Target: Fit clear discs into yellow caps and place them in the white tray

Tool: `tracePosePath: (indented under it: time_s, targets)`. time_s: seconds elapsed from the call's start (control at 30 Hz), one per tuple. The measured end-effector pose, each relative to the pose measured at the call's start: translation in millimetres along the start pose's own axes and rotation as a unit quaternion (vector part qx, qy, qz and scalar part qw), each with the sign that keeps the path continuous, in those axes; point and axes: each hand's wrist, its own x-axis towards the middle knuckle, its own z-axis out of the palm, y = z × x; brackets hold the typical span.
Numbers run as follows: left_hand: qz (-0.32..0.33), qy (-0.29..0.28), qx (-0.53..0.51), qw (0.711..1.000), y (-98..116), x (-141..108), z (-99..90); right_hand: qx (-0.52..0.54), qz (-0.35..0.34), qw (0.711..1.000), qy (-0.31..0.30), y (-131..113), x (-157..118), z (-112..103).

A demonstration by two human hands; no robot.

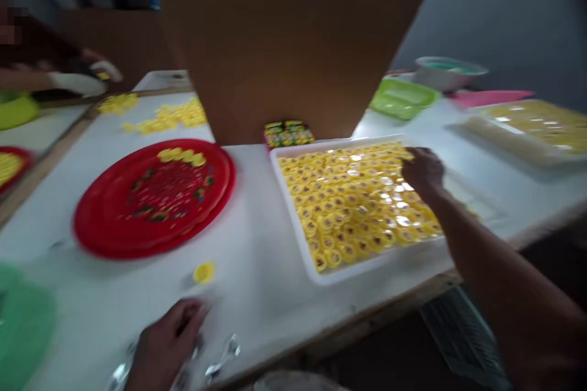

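Head view: at the bottom, left of centre, the left hand (167, 342) is half curled, thumb bent toward the fingers, over shiny clear pieces (224, 354) on the white table (257, 293); whether it grips one cannot be told. Just beyond its fingertips, apart from them, lies a single yellow cup (204, 272). Right of centre, a white tray (330, 278) holds rows of yellow cups (339, 208) with dark centres. The right hand (424, 174) reaches to the tray's far right part, fingers bent down at the yellow cups; blur hides whether it pinches one. Left of centre sits a red round tray (105, 214) bearing a few yellow pieces (182, 156). More yellow pieces lie loose farther off, upper left, near a co-worker's white-covered hand (77, 82).
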Motion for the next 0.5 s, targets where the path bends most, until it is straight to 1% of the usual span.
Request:
tracePosePath:
  time_s: [0.03,0.07,0.1,0.13,0.17,0.2,0.23,0.27,0.33,0.4,0.43,0.5]
  targets:
    - [0.01,0.01,0.002,1.0,-1,-1,-5.9,0.026,-0.034,0.999,0.017,-18,-15,-1]
    - [0.013,0.017,0.006,1.0,-2,1,-11.7,0.072,-0.09,0.992,0.046,-38,-34,-3]
    - [0.015,0.022,0.007,1.0,-3,4,-17.2,0.123,-0.151,0.979,0.063,-59,-59,-5]
    - [0.017,0.03,0.006,0.999,-5,6,-22.2,0.178,-0.212,0.959,0.059,-82,-88,-8]
    - [0.024,0.034,0.006,0.999,-7,8,-26.2,0.232,-0.274,0.933,0.028,-105,-120,-11]
    - [0.036,0.03,0.01,0.999,-9,9,-29.1,0.284,-0.334,0.899,-0.017,-128,-153,-14]
    - [0.054,0.021,0.02,0.998,-12,8,-30.8,0.322,-0.385,0.861,-0.079,-149,-186,-15]
    - [0.081,0.004,0.035,0.996,-14,5,-31.3,0.345,-0.426,0.823,-0.151,-168,-217,-16]
    - [0.146,-0.041,0.068,0.986,-18,-1,-29.8,0.331,-0.484,0.767,-0.262,-196,-266,-15]
    - [0.21,-0.085,0.086,0.97,-21,-9,-26.3,0.297,-0.528,0.722,-0.335,-212,-296,-11]
    - [0.233,-0.103,0.089,0.963,-22,-12,-24.4,0.283,-0.544,0.705,-0.356,-215,-305,-10]
    - [0.258,-0.124,0.09,0.954,-24,-16,-21.0,0.265,-0.565,0.686,-0.374,-218,-313,-7]
